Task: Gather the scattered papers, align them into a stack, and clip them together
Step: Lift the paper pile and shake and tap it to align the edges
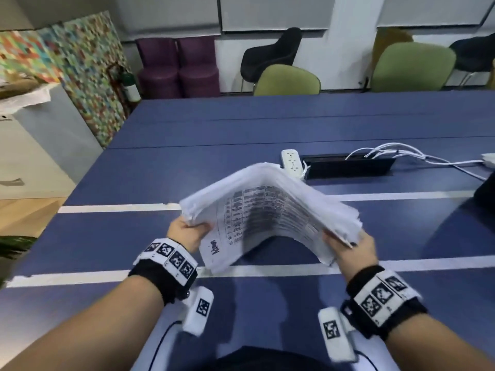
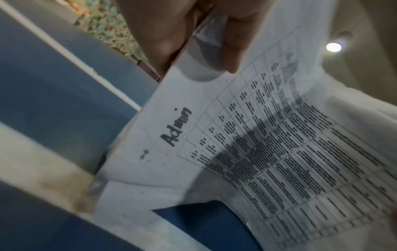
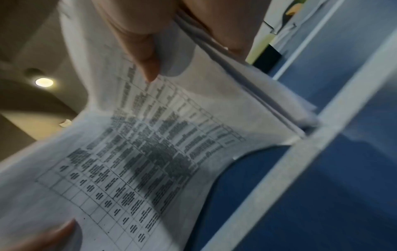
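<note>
A thick stack of white papers (image 1: pixel 270 210) with a printed table on the near sheet is held up off the blue table (image 1: pixel 187 162), bowed upward in the middle. My left hand (image 1: pixel 187 231) grips the stack's left end, thumb on the printed side (image 2: pixel 227 42). My right hand (image 1: pixel 351 247) grips the right end, thumb on the sheet (image 3: pixel 146 56). The sheet edges are uneven. The handwritten word "Admin" shows on the papers (image 2: pixel 236 135) in the left wrist view. The papers (image 3: pixel 139 152) fill the right wrist view. No clip is in view.
A white power strip (image 1: pixel 292 163) and a black cable box (image 1: pixel 348 166) with white cables (image 1: pixel 401 153) lie behind the stack. White tape lines (image 1: pixel 107 277) cross the table. Green chairs (image 1: pixel 286 80) stand at the far edge. A dark object (image 1: pixel 486 196) sits at the right.
</note>
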Demonstrator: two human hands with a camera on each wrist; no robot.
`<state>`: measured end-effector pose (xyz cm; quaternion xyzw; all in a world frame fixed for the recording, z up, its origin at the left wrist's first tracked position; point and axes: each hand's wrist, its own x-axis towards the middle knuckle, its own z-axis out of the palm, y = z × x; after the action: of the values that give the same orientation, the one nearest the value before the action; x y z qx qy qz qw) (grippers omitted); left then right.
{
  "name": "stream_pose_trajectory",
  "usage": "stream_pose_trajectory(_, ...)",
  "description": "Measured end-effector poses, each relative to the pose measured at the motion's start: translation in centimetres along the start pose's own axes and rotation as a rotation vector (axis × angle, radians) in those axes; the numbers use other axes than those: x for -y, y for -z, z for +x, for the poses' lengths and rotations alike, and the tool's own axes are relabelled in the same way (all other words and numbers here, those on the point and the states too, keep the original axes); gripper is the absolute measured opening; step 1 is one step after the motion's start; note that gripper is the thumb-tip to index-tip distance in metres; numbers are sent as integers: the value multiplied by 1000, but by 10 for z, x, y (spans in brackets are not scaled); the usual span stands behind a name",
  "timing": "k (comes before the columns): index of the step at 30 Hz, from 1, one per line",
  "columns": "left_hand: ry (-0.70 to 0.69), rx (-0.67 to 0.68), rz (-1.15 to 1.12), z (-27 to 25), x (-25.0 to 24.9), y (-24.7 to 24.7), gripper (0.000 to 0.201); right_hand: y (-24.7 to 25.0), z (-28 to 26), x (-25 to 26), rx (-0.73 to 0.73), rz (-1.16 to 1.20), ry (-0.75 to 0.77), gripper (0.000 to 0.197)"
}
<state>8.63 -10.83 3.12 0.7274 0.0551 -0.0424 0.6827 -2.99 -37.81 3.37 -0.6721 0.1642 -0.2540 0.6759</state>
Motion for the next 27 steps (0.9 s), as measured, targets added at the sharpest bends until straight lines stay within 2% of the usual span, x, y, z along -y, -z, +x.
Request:
stream_pose_trajectory(3,47,-7,-61,5,9,3,24,3,7,-9,3,-43,-41,24)
stream_pose_trajectory(6,-11,17,-95,16,8,13,41,9,17,-1,21,-16,-35,27)
stream_pose_trajectory(7,-20,22,-124,16,5,14,44,11,20,1,32,0,-45,30)
stream_pose_trajectory(10,-52,50,-234,13,-5,14,47,15,23,8,76,26,-109,58)
stream_pose_trajectory(12,-76,97,-319,9,-17,11,60,13,24,18,87,39,-87,60)
stream_pose_trajectory(14,-87,79,-353,7,-29,6,87,11,27,30,63,100,-30,45)
stream_pose_trajectory(16,-81,40,-383,9,-42,1,98,7,32,41,17,130,47,27)
stream_pose_trajectory(17,-65,28,-401,11,-49,0,92,4,35,45,-5,110,90,28)
stream_pose_trajectory(20,-9,-42,-432,16,-61,-5,50,-5,42,52,-64,29,172,26)
stream_pose_trajectory(21,1,-79,-419,17,-63,-6,43,-7,44,52,-86,12,185,26)
stream_pose_trajectory(23,12,-146,-350,17,-63,-10,34,-10,50,51,-110,-16,202,25)
stream_pose_trajectory(27,-36,-214,-254,21,-55,-9,31,-9,57,49,-95,-57,160,25)
